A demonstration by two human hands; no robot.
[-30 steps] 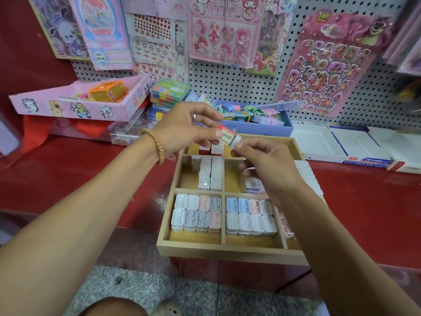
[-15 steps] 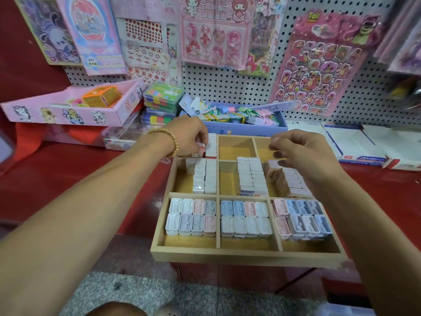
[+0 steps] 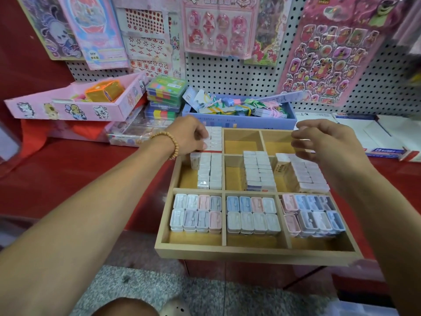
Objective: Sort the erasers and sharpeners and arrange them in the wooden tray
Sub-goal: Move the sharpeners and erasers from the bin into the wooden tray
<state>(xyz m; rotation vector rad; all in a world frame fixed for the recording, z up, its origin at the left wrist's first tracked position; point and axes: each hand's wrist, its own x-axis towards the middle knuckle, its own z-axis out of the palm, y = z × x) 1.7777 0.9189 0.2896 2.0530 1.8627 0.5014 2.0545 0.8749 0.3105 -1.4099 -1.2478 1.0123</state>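
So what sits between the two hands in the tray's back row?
In the head view, between the left hand and right hand lie stacked white erasers, then an empty middle compartment of the wooden tray.

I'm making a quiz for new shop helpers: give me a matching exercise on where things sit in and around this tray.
Things:
1. sharpeners
2. left hand
3. blue box
4. back middle compartment

Places or states:
A. behind the wooden tray
B. tray's front row
C. holds nothing
D. at the back left compartment's erasers

Pairs: 1-B, 2-D, 3-A, 4-C
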